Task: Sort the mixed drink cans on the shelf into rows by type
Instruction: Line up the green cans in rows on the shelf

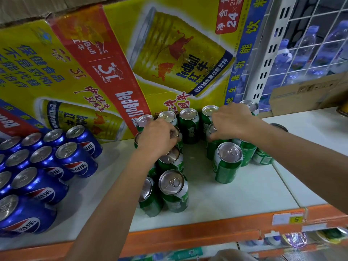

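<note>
Several green cans stand on the white shelf (235, 194) in two loose columns with a gap between them. My left hand (158, 137) grips the top of a green can (176, 133) in the left column, fingers curled over its rim. My right hand (232, 122) curls over the top of a green can (211, 129) in the right column, near the back. A front green can (174, 191) and another green can (227, 162) stand free. Several blue cola cans (75, 159) stand in rows at the left.
A large yellow Red Bull carton (113, 63) lies along the back of the shelf. A white wire grid (301, 44) with water bottles behind it closes the right back. A brown cardboard box (305, 95) sits at the right. The orange shelf edge (207, 228) carries price tags.
</note>
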Motion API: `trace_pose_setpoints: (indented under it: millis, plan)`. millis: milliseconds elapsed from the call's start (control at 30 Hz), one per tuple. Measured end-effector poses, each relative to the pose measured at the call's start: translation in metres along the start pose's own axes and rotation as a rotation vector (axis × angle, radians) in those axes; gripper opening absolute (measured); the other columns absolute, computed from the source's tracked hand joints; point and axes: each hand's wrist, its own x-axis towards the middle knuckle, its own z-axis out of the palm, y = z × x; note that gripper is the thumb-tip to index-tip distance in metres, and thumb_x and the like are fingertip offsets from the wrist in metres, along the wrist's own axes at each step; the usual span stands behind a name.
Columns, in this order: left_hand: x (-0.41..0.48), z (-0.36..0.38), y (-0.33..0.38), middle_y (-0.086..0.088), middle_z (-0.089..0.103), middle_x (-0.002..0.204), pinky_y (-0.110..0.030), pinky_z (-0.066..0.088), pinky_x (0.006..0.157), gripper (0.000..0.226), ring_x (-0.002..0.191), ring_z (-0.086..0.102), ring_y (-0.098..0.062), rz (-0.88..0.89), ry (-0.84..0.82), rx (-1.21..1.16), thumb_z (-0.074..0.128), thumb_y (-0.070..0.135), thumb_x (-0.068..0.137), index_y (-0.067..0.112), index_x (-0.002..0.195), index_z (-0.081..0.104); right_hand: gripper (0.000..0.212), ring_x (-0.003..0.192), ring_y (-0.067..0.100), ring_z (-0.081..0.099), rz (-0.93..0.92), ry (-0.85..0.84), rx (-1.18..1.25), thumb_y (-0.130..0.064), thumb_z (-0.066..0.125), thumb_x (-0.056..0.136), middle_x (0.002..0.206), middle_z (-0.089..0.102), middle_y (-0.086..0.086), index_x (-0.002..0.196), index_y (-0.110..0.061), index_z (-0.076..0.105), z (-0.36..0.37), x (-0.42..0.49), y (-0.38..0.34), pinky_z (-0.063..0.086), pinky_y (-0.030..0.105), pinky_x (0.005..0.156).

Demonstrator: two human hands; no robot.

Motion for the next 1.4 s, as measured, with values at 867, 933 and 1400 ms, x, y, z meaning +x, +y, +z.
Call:
trace_pose_setpoints:
  millis: [867, 933, 1400]
  plan:
    - [-0.008, 0.012, 0.001, -0.004, 0.059, 0.111, -0.027, 0.037, 0.067, 0.019, 0.101, 0.056, -0.023, -0.065, 0.110, -0.028, 0.060, 0.025, 0.088, 0.018, 0.103, 0.069, 0.057, 0.112, 0.032, 0.051, -0.230, 0.070, 0.212, -0.030, 0.068, 0.082, 0.122, 0.054, 0.013, 0.131, -0.015, 0.043, 0.021, 0.026, -0.029, 0.047, 0.042, 0.089]
    - [-0.008, 0.011, 0.001, -0.004, 0.059, 0.111, -0.027, 0.037, 0.067, 0.019, 0.101, 0.056, -0.022, -0.060, 0.105, -0.023, 0.060, 0.027, 0.088, 0.019, 0.104, 0.069, 0.050, 0.114, 0.031, 0.051, -0.257, 0.057, 0.241, -0.022, 0.071, 0.079, 0.124, 0.055, 0.011, 0.125, -0.016, 0.050, 0.019, 0.027, -0.028, 0.046, 0.043, 0.091]
    - [-0.007, 0.005, 0.008, -0.006, 0.058, 0.110, -0.026, 0.034, 0.064, 0.022, 0.099, 0.057, -0.022, -0.123, 0.106, -0.003, 0.059, 0.029, 0.090, 0.020, 0.107, 0.068, 0.062, 0.116, 0.027, 0.051, -0.276, 0.088, 0.379, -0.023, 0.080, 0.072, 0.127, 0.057, 0.004, 0.128, -0.023, 0.053, 0.021, 0.029, -0.020, 0.044, 0.036, 0.092]
